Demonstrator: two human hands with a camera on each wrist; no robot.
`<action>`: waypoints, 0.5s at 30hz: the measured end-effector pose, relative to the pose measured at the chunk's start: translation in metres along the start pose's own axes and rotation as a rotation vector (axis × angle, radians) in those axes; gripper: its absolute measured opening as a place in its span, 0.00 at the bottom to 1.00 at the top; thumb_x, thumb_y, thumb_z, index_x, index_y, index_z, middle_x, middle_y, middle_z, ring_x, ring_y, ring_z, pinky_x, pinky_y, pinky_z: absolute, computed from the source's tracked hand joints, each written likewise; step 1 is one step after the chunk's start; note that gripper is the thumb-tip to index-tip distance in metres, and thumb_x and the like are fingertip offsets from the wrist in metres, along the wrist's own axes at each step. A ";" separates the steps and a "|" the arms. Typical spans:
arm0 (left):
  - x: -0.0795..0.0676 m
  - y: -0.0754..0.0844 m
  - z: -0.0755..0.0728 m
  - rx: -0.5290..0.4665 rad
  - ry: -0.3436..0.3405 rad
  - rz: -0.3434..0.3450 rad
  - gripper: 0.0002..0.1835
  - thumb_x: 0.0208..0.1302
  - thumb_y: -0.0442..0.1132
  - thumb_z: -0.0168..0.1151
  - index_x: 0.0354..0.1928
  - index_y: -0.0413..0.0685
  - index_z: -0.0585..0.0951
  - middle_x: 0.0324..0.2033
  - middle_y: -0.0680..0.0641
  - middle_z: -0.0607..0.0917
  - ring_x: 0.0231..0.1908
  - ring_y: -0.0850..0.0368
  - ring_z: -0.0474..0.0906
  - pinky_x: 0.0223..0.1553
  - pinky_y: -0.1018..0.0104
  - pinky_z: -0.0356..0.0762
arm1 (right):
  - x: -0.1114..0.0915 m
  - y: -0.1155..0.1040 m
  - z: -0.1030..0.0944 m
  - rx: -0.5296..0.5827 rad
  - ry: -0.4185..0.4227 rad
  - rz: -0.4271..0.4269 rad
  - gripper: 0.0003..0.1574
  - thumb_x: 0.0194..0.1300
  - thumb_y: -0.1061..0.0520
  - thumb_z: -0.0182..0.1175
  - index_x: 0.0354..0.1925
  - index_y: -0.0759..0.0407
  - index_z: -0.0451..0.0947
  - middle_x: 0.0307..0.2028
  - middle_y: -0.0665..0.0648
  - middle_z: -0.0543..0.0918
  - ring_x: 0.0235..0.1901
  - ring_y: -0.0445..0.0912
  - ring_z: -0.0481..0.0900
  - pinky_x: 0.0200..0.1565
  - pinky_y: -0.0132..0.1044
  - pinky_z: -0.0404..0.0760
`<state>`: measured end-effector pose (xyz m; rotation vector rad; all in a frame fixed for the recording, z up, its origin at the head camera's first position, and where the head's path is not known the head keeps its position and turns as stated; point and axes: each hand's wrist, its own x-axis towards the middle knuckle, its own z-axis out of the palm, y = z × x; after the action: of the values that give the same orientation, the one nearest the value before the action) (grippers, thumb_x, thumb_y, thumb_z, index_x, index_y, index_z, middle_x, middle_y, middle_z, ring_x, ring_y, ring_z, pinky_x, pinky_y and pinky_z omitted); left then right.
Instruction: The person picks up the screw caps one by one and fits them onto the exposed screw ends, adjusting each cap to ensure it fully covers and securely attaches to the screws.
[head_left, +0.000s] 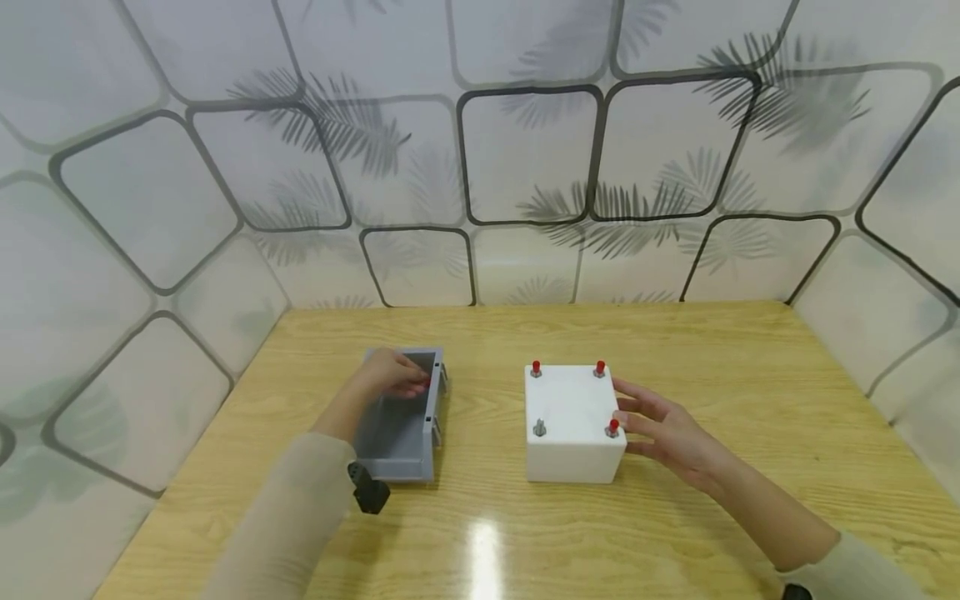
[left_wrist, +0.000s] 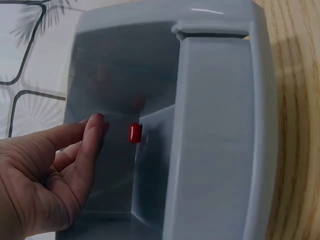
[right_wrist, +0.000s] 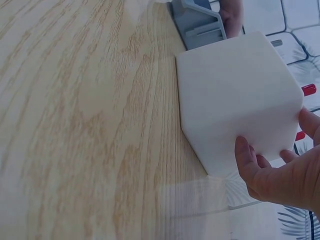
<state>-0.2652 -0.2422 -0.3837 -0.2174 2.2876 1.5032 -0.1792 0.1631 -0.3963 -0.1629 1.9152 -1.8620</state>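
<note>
My left hand [head_left: 393,372] reaches into a grey plastic bin [head_left: 426,471]. In the left wrist view, the thumb and fingertips of the left hand [left_wrist: 60,170] come close together with nothing visible between them. A small red cap [left_wrist: 135,133] lies in the bin, just beyond those fingertips. My right hand [head_left: 675,433] rests its fingers against the right side of a white box [head_left: 573,462]. Metal studs stand at the box's top corners. Three carry red caps, one of them the near-right cap [head_left: 613,426]; the near-left stud [head_left: 540,427] is bare.
Bin and box stand apart on a wood-grain table [head_left: 480,517], the bin to the left. A patterned wall covering [head_left: 525,158] rises behind the table and along both sides. A black strap piece [head_left: 369,490] sits at the left sleeve.
</note>
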 end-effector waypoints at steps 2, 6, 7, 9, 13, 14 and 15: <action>0.001 -0.002 -0.001 -0.019 0.002 -0.009 0.13 0.63 0.26 0.57 0.46 0.21 0.77 0.19 0.50 0.83 0.19 0.65 0.79 0.26 0.72 0.81 | 0.000 0.000 0.000 -0.001 -0.003 -0.003 0.44 0.69 0.54 0.55 0.74 0.58 0.44 0.68 0.70 0.53 0.52 0.44 0.75 0.52 0.42 0.79; 0.005 -0.005 0.000 -0.033 0.003 -0.028 0.14 0.64 0.27 0.55 0.47 0.21 0.76 0.19 0.50 0.82 0.19 0.64 0.79 0.27 0.71 0.82 | 0.000 -0.001 0.001 -0.003 -0.004 -0.008 0.44 0.69 0.54 0.55 0.74 0.58 0.44 0.68 0.70 0.53 0.52 0.44 0.75 0.52 0.41 0.79; 0.007 -0.006 0.001 -0.028 -0.002 -0.035 0.14 0.64 0.27 0.54 0.48 0.21 0.76 0.19 0.50 0.82 0.19 0.64 0.79 0.28 0.71 0.82 | 0.000 -0.001 0.001 -0.004 -0.004 -0.009 0.44 0.69 0.54 0.55 0.74 0.58 0.44 0.68 0.70 0.53 0.52 0.44 0.75 0.52 0.41 0.79; 0.010 -0.009 0.002 -0.026 -0.002 -0.056 0.15 0.65 0.27 0.53 0.49 0.21 0.75 0.20 0.49 0.82 0.20 0.64 0.79 0.28 0.71 0.82 | 0.000 -0.001 0.000 -0.005 -0.005 -0.009 0.45 0.69 0.54 0.55 0.74 0.58 0.44 0.68 0.70 0.53 0.52 0.44 0.75 0.52 0.41 0.79; 0.018 -0.017 0.005 -0.056 0.005 -0.117 0.15 0.65 0.28 0.54 0.51 0.23 0.75 0.20 0.50 0.81 0.20 0.64 0.78 0.27 0.73 0.81 | 0.000 0.000 0.000 -0.004 -0.005 -0.010 0.45 0.69 0.54 0.55 0.74 0.59 0.44 0.68 0.70 0.53 0.51 0.45 0.75 0.52 0.41 0.79; 0.019 -0.019 0.005 -0.073 0.012 -0.132 0.15 0.65 0.29 0.55 0.50 0.24 0.75 0.20 0.50 0.81 0.20 0.64 0.78 0.27 0.73 0.81 | 0.000 0.000 0.000 -0.003 -0.004 -0.009 0.45 0.69 0.54 0.55 0.74 0.59 0.44 0.68 0.70 0.53 0.51 0.45 0.76 0.52 0.41 0.79; 0.021 -0.021 0.006 -0.086 0.016 -0.144 0.14 0.64 0.29 0.55 0.49 0.25 0.75 0.19 0.50 0.81 0.19 0.64 0.77 0.26 0.73 0.80 | 0.000 0.001 0.000 -0.003 -0.005 -0.009 0.45 0.69 0.54 0.55 0.74 0.59 0.44 0.68 0.70 0.53 0.51 0.46 0.76 0.52 0.41 0.79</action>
<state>-0.2755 -0.2437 -0.4123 -0.4108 2.1710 1.5317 -0.1797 0.1634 -0.3969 -0.1771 1.9170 -1.8637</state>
